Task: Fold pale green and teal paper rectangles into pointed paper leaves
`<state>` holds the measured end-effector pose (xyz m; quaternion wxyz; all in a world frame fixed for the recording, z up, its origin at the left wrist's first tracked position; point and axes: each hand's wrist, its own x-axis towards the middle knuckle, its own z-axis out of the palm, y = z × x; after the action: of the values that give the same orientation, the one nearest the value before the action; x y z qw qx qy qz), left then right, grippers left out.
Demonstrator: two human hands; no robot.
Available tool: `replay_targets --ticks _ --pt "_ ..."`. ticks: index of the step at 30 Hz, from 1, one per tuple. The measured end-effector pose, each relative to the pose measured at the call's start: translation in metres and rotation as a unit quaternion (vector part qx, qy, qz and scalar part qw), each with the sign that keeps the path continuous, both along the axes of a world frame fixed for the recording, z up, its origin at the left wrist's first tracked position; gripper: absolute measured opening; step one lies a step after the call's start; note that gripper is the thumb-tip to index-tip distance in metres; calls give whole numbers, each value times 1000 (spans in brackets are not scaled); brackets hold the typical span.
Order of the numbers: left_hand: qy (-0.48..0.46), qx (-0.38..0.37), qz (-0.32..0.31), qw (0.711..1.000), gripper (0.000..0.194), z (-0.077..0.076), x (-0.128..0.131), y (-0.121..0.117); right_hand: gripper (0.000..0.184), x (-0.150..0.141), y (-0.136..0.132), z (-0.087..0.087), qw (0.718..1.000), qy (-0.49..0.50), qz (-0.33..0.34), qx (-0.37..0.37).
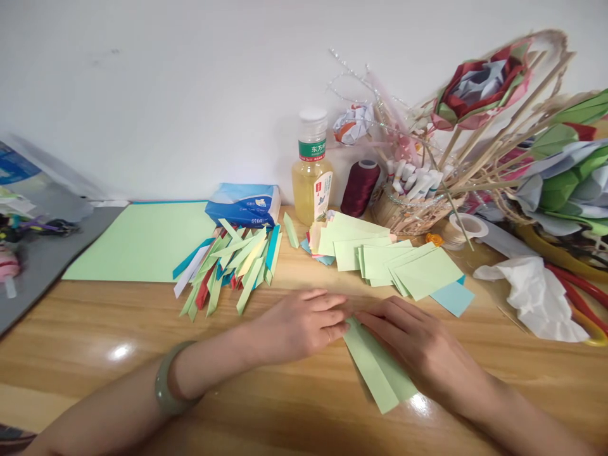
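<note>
A light green sheet of paper (pixel 380 370) with a lengthwise crease lies slantwise on the wooden table. At its far end, the fingertips of my left hand (pixel 306 323) press on the paper's tip from the left, a ring on one finger. My right hand (pixel 418 332) has its fingers bent together over the same end and along the right edge, holding the paper. Both thumbs are mostly hidden, and the fingers cover the far tip. Just beyond my hands lies a spread of cut green paper pieces (pixel 420 269), with light blue paper (pixel 453 299) under it.
Folded paper strips (pixel 237 259) in several colours lie beyond my left hand. Behind are a large green sheet (pixel 142 244), a tissue pack (pixel 244 204), a yellow liquid bottle (pixel 304 180) and a dark red thread spool (pixel 360 190). A crumpled tissue (pixel 536 297) and red-handled scissors (pixel 582 294) lie right.
</note>
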<state>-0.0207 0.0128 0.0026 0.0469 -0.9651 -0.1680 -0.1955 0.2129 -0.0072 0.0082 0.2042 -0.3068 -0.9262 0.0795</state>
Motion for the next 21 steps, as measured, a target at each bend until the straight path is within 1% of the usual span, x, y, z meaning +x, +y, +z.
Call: replay_targets --ticks 3,5,7,10,16,21 --pt "-10 -1 -1 1000 31 0 0 -1 27 0 -3 -2 998 21 -39 -39" --pt "-15 3 0 1000 32 -1 0 -1 26 0 -4 -3 998 26 -46 -46" --pt "-15 8 1 1000 32 -2 0 -2 29 0 -5 -3 999 13 -34 -38" --pt "-13 14 0 1000 32 -4 0 -3 30 1 -4 -3 1000 -12 -14 -6" --pt "-30 24 6 999 27 -6 4 -7 34 1 -4 -2 999 -32 -1 39" --pt "-58 18 23 998 22 -5 9 -9 37 -1 -5 0 998 -52 5 44"
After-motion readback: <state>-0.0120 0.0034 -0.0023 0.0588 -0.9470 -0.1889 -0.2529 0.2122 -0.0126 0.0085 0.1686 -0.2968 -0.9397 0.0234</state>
